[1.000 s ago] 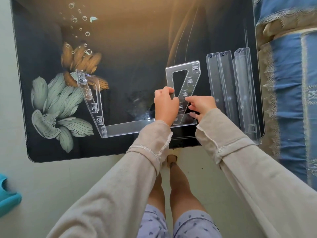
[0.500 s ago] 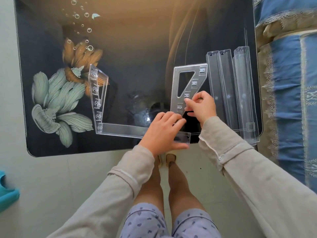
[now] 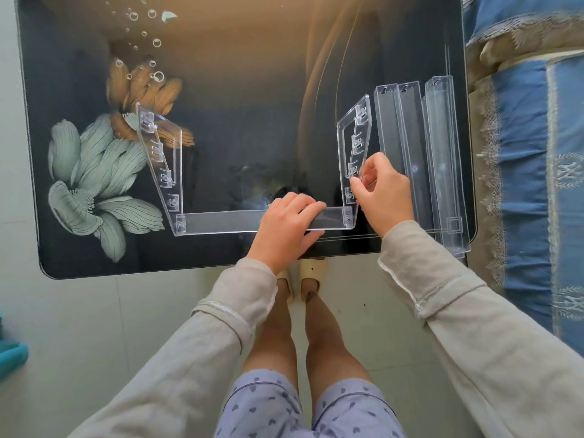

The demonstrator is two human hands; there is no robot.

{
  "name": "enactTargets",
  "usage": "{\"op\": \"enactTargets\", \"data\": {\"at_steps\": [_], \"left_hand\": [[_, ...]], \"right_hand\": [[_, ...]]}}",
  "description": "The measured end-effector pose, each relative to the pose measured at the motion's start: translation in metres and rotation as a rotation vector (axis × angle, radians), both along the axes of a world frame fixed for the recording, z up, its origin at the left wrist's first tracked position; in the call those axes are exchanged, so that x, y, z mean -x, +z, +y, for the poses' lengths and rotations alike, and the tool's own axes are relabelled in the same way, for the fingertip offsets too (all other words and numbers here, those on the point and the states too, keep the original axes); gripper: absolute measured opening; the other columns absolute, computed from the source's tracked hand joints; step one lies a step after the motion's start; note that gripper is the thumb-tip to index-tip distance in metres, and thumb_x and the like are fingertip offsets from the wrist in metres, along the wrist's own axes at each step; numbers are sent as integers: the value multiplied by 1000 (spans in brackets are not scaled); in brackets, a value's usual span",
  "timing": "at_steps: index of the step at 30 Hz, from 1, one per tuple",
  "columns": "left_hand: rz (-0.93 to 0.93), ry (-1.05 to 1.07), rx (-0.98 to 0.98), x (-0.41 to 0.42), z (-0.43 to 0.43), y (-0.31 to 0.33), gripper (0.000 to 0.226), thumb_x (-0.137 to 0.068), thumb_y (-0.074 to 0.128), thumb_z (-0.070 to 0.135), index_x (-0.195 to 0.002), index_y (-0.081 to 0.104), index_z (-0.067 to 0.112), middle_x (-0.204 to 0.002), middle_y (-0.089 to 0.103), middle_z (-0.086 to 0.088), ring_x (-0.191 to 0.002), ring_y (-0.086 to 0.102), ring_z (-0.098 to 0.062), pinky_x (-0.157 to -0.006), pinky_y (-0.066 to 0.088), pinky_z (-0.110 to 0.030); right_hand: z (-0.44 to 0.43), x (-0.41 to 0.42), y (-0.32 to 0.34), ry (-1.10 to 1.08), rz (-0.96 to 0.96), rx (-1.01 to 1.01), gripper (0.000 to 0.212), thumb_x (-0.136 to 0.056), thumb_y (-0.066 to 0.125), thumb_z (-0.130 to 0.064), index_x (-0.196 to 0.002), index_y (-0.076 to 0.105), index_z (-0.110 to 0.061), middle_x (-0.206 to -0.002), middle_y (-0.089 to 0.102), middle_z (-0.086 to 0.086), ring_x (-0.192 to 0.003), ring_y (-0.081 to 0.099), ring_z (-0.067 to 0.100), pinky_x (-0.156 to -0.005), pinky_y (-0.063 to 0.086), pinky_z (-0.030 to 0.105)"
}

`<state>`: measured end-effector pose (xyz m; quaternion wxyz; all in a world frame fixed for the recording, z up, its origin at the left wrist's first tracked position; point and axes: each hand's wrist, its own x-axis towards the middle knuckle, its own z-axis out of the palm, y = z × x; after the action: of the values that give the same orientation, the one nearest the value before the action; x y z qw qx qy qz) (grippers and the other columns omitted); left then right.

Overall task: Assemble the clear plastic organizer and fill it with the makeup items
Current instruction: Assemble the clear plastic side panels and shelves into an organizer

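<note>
A clear plastic organizer frame stands on the black glass table (image 3: 252, 90). Its left side panel (image 3: 161, 162) is upright and joined to a long clear bottom shelf strip (image 3: 221, 221). My left hand (image 3: 284, 229) lies over the right part of that strip, fingers on top and thumb at its front edge. My right hand (image 3: 384, 191) pinches the edge of the right side panel (image 3: 354, 153), which stands upright at the strip's right end. Several loose clear shelf strips (image 3: 420, 159) lie flat to the right of it. No makeup items are in view.
The table's front edge runs just below the frame, with my legs and slippers (image 3: 300, 279) under it. A blue patterned bed cover (image 3: 531, 153) borders the table on the right. A teal object (image 3: 12, 355) sits on the floor at the left.
The right side panel went from lying flat to standing upright at the strip's right end. My left hand stayed on the strip; my right hand moved with the panel.
</note>
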<state>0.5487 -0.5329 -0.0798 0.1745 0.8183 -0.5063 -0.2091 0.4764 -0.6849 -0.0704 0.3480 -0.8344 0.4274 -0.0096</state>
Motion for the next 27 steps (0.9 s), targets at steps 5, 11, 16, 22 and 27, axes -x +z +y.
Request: {"op": "enactTargets", "data": {"at_steps": [5,11,16,22,27], "left_hand": [[43,68,35,1,-10,3,38,-76,71,15,-112,64,3,-106,68,-15,-98,61,-33,-86,50,-40],[68,121,50,2,-8,0,40,-78,70,15,-115,61,4,-109,67,-14,-102,60,-31,-88,49,-39],[77,109,12,-1,-3,-5,41,-82,67,18,-122,58,9,-113,65,-12,-105,58,-28,-91,48,-36],[92,119,-48,-2,3,-13,41,-84,64,17,-123,57,11,-115,63,-10,-107,55,-27,-93,45,-34],[104,130,-35,-1,-1,-13,38,-82,65,12,-120,59,8,-113,64,-13,-105,56,-29,-92,44,-36]], "right_hand": [[4,-2,-3,64,117,-8,21,-93,47,-23,-100,59,-8,-79,64,12,-73,57,27,-72,49,33],[5,-8,-2,43,137,-67,30,-94,41,-19,-100,64,0,-88,67,22,-83,63,37,-77,55,52],[6,-13,-2,35,119,-102,31,-95,41,-21,-103,64,-2,-86,68,21,-79,65,36,-75,56,51],[4,-9,-4,52,74,-237,30,-94,47,-26,-96,66,-3,-80,64,13,-75,65,27,-49,57,22],[0,-2,-5,24,47,-296,25,-92,51,-20,-102,67,-3,-85,63,7,-73,61,16,-43,48,3]]}}
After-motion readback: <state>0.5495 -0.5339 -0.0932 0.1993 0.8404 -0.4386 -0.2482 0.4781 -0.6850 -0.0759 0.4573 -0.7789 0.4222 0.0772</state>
